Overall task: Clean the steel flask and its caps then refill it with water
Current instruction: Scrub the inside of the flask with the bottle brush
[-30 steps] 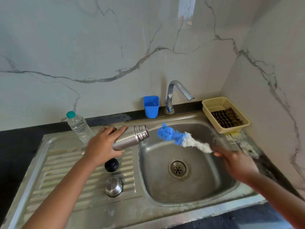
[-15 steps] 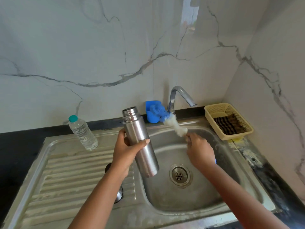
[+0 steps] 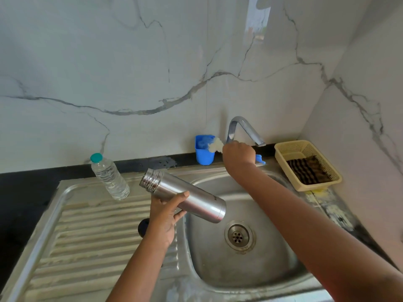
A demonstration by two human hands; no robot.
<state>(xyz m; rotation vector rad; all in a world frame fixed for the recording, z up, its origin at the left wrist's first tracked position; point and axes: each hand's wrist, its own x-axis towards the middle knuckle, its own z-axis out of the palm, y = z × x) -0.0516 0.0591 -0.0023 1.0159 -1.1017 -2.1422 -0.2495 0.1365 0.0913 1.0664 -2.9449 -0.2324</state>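
Note:
My left hand (image 3: 166, 211) grips the open steel flask (image 3: 185, 196) around its middle. The flask is tilted, mouth up to the left, base over the sink basin (image 3: 218, 258). My right hand (image 3: 238, 153) holds the bottle brush (image 3: 214, 145) by its handle at the back of the sink. The brush's blue and white head is inside the blue cup (image 3: 204, 156). A black inner cap (image 3: 142, 226) lies on the drainboard, partly hidden by my left wrist. The steel outer cap is hidden under my left arm.
A clear water bottle (image 3: 109, 177) with a teal cap stands at the back of the drainboard (image 3: 87, 236). The tap (image 3: 246, 129) points right over the basin. A yellow basket (image 3: 305, 149) with a dark scrubber sits at the back right by the wall.
My right hand has carried the brush back and put its head into the blue cup. My left hand has tilted the flask from upright to slanting, mouth toward the left.

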